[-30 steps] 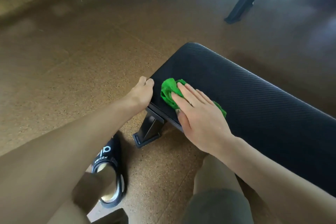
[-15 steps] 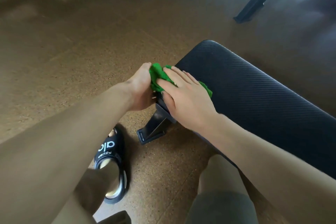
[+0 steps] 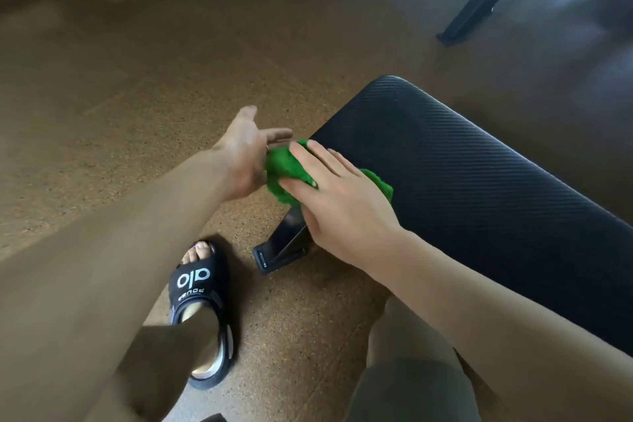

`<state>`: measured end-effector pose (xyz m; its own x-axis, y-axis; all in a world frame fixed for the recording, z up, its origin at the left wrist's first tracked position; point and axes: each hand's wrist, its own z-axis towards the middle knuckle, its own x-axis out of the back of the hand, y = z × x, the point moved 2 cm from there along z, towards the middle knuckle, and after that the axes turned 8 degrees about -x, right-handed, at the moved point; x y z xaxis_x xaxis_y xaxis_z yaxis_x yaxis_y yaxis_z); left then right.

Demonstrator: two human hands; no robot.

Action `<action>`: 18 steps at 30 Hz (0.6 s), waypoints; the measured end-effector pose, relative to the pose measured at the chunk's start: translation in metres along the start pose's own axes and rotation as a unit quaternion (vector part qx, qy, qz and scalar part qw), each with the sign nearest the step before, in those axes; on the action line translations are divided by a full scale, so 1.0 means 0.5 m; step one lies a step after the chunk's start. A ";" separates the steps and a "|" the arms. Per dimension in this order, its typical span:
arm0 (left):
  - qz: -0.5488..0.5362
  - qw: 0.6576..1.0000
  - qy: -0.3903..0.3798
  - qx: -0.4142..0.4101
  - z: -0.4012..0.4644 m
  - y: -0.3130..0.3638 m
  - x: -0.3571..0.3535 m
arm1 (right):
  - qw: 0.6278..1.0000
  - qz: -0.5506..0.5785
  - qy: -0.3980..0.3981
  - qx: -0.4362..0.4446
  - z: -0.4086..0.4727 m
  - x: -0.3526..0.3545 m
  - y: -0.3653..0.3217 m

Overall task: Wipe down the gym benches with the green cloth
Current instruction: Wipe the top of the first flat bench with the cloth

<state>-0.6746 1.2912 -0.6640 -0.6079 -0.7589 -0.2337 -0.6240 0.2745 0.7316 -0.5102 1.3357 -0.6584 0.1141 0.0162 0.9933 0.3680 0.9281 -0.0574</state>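
The worktop (image 3: pixel 479 188), one black padded bench, shows one foot (image 3: pixel 279 250) under its near end. Two hands work there: the right hand (image 3: pixel 342 202) lies flat, fingers straight, pressing the one green cloth (image 3: pixel 286 169) onto the pad's end corner; the left hand (image 3: pixel 246 158) is spread beside it, touching the cloth's edge. Best to keep the palm flat and sweep along the pad's length in overlapping passes. One sandal (image 3: pixel 202 315) stands on the floor.

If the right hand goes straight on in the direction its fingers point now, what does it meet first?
Probably the left hand. The right hand lies flat on the green cloth at the bench end, fingers pointing left toward that open palm, though depth is unclear.
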 end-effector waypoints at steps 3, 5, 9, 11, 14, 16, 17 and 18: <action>-0.038 0.998 0.045 0.004 -0.016 -0.014 0.002 | 0.998 0.048 -0.004 -0.043 0.077 -0.004 -0.020; -0.017 0.997 0.077 -0.014 -0.035 -0.025 -0.012 | 0.996 0.065 0.001 -0.061 0.075 -0.001 -0.014; 0.074 0.986 0.130 -0.066 -0.067 -0.042 -0.052 | 0.994 0.062 -0.003 -0.084 -0.066 0.022 0.025; 0.096 0.988 0.115 -0.046 -0.080 -0.060 -0.079 | 0.993 0.055 -0.022 -0.101 -0.135 0.034 0.052; 0.161 0.975 0.130 -0.080 -0.082 -0.083 -0.105 | 0.991 0.069 -0.027 -0.113 -0.133 0.035 0.072; 0.197 0.956 0.165 -0.139 -0.084 -0.084 -0.113 | 0.990 0.090 -0.003 -0.106 -0.076 0.025 0.082; 0.212 0.947 0.177 -0.163 -0.082 -0.084 -0.115 | 0.990 0.094 0.007 -0.106 -0.040 0.020 0.091; 0.221 0.939 0.189 -0.183 -0.075 -0.088 -0.117 | 0.989 0.091 0.014 -0.113 0.002 0.013 0.103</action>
<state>-0.5934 1.3012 -0.6585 -0.5071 -0.7932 0.3370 -0.1000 0.4426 0.8911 -0.4912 1.3839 -0.6547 0.2223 0.1615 0.9615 0.5348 0.8044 -0.2587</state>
